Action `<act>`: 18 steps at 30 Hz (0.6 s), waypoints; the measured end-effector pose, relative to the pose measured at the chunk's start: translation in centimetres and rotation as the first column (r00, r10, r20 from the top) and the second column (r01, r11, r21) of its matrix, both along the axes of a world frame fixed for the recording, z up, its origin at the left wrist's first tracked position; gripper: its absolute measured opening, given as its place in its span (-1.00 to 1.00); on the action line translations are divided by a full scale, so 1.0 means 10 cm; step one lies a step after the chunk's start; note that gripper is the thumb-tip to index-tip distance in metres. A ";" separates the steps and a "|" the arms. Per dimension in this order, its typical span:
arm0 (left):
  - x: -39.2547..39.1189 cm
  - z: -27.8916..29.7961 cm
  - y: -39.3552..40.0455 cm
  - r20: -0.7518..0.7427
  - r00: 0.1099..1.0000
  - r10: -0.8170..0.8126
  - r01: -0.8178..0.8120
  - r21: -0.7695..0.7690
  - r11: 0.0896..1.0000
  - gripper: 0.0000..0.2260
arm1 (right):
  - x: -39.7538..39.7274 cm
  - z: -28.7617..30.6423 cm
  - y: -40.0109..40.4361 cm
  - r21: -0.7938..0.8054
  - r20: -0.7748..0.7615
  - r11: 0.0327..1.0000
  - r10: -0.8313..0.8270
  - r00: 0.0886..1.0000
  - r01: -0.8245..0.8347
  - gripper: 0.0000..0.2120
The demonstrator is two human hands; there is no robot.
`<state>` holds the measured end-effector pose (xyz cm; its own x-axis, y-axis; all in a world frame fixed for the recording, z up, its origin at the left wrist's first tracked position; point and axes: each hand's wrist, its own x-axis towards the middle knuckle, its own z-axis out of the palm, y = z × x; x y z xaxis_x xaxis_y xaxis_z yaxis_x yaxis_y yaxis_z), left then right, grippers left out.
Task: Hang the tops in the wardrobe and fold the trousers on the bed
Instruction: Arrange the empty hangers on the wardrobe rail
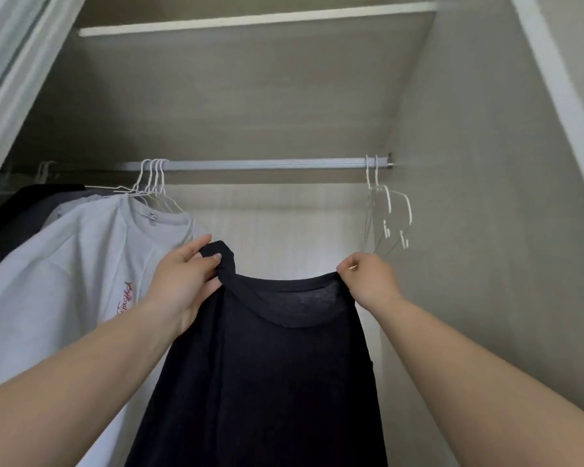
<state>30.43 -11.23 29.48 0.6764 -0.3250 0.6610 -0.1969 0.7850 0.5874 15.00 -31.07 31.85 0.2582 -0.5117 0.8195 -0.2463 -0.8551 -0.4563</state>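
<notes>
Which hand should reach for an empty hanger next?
Right hand, probably: it pinches the black top just below the empty hangers. The left hand grips the collar's far side.

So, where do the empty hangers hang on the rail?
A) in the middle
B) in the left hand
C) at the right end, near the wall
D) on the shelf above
C: the empty hangers hang at the right end of the rail, next to the wardrobe wall, while both the left hand and the right hand hold the black top by its neckline.
</notes>
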 end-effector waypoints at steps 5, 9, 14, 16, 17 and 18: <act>0.15 0.33 -0.37 0.081 0.996 -0.033 0.034 -0.004 0.999 -0.59 | -0.07 0.26 0.07 -0.660 -0.178 0.669 -0.581 0.794 0.342 -0.81; 0.27 0.49 -0.66 0.166 0.985 -0.041 0.036 0.034 0.999 -0.61 | -0.16 0.72 0.18 -0.936 0.036 0.177 -0.813 0.581 0.306 -0.76; 0.41 0.58 -0.90 0.215 0.976 -0.038 0.025 0.062 0.998 -0.61 | -0.22 1.10 0.28 -0.799 0.014 0.173 -0.952 0.306 0.575 -0.68; 0.47 0.58 -0.95 0.226 0.973 -0.041 0.023 0.079 0.997 -0.62 | -0.23 1.16 0.25 -0.730 -0.072 0.260 -0.949 0.307 0.633 -0.65; 0.51 0.58 -0.96 0.235 0.971 -0.042 0.022 0.090 0.996 -0.62 | -0.25 1.17 0.24 -0.713 -0.097 0.278 -0.948 0.303 0.643 -0.66; 0.54 0.58 -0.97 0.242 0.969 -0.044 0.020 0.098 0.995 -0.62 | -0.27 1.18 0.22 -0.710 -0.110 0.280 -0.951 0.290 0.646 -0.68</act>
<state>35.79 -20.88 35.26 0.4869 -0.4126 0.7699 -0.3191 0.7365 0.5965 12.31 -28.86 43.66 0.3228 -0.2780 0.9047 -0.9460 -0.0666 0.3171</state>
